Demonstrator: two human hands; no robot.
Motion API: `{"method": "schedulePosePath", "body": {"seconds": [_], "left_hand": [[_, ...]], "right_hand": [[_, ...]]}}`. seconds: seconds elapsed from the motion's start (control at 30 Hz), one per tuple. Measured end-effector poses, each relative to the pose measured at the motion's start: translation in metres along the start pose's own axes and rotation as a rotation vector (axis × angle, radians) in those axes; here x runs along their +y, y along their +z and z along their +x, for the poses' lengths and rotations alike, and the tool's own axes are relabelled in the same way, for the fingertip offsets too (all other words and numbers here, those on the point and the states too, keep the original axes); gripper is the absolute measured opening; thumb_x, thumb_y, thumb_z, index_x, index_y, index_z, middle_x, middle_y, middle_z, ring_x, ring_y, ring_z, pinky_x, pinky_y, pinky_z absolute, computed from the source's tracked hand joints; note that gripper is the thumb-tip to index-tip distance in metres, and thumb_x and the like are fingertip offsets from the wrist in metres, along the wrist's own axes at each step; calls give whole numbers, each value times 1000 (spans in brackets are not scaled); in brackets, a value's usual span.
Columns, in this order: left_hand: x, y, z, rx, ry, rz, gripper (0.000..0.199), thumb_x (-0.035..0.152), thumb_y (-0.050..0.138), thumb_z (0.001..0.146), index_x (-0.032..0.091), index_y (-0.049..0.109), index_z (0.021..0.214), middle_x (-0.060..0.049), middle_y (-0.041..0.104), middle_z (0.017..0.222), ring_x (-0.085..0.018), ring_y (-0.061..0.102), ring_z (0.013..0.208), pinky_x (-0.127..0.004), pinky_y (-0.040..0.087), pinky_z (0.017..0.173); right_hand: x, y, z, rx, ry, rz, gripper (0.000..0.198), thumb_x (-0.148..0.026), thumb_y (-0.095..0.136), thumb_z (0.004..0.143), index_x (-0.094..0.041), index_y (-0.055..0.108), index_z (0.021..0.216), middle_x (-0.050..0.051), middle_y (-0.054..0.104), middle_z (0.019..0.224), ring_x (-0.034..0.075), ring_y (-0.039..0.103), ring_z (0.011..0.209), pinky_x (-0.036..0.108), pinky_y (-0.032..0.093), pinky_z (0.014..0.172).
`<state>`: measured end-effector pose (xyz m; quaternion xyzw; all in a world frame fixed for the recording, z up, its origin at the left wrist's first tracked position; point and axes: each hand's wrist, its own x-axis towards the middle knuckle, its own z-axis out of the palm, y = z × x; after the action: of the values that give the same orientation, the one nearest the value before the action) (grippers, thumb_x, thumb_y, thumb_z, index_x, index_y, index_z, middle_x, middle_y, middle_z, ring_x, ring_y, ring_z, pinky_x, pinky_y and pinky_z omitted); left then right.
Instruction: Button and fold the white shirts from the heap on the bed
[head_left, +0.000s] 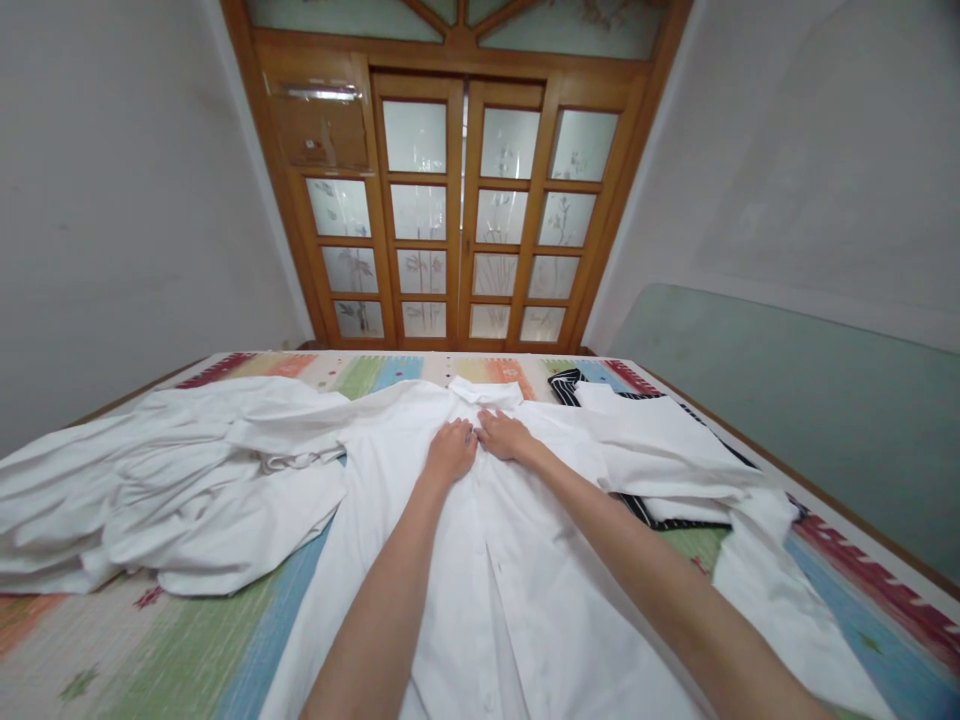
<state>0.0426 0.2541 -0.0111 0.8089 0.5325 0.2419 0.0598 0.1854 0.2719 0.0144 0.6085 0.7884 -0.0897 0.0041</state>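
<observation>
A white button-up shirt (pixel 525 560) lies spread front side up, its collar (pixel 487 392) at the far end and its front slit parted lower down. Just below the collar, my left hand (pixel 452 450) pinches the front edge with bent fingers. My right hand (pixel 502 435) meets it there from the other side, fingers also closed on the cloth. Whatever button sits between the fingertips is too small to make out. One sleeve (pixel 675 455) stretches off to the right.
Crumpled white clothing (pixel 187 490) is heaped on the left. A folded black-and-white striped garment (pixel 566 385) lies partly under the right sleeve. Everything rests on a colourful striped bedspread (pixel 202 640). A pale green headboard-like panel (pixel 787 390) flanks the right side; wooden glazed doors (pixel 457 220) stand beyond.
</observation>
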Motion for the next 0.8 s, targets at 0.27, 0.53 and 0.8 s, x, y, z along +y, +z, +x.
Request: {"method": "schedulePosePath", "body": {"seconds": [0.27,0.53,0.8], "left_hand": [[-1,3,0,4,-14,-40,29,24,40,96,21,63,113,-9,67,122,-22,55,125,-39,40,107],[1,2,2,-3,11,-7,28,23,38,97,19,64,109,-11,67,122,-23,53,128,-40,39,108],[-1,4,3,3,-12,4,27,20,39,97,21,63,109,-9,65,126,-22,53,127,-40,38,108]], "right_hand": [[-2,3,9,20,152,39,62,-44,15,101,-18,18,157,7,13,164,28,9,150,55,14,117],[0,8,20,36,179,51,61,-41,12,101,-18,12,158,3,9,165,28,4,151,56,9,118],[7,6,30,9,140,56,61,-42,11,101,-21,10,158,3,7,165,28,4,151,55,7,118]]}}
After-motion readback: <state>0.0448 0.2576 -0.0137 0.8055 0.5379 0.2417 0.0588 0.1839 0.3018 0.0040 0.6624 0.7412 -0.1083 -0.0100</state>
